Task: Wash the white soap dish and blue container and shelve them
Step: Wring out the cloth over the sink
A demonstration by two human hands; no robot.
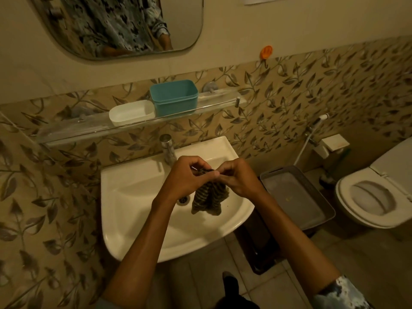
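The white soap dish (pixel 132 112) and the blue container (pixel 174 97) stand side by side on the glass shelf (pixel 73 128) above the sink, both upright and open at the top. Over the white sink basin (pixel 133 197), my left hand (pixel 188 178) and my right hand (pixel 239 179) pinch the top edge of a dark striped cloth (pixel 209 197). The cloth hangs down from my fingers above the drain, which it partly hides.
A chrome tap (pixel 168 148) rises at the sink's back edge, just beyond my hands. A grey bin (pixel 296 197) sits on the floor right of the sink, a toilet (pixel 374 197) further right. A mirror (pixel 124 25) hangs above the shelf.
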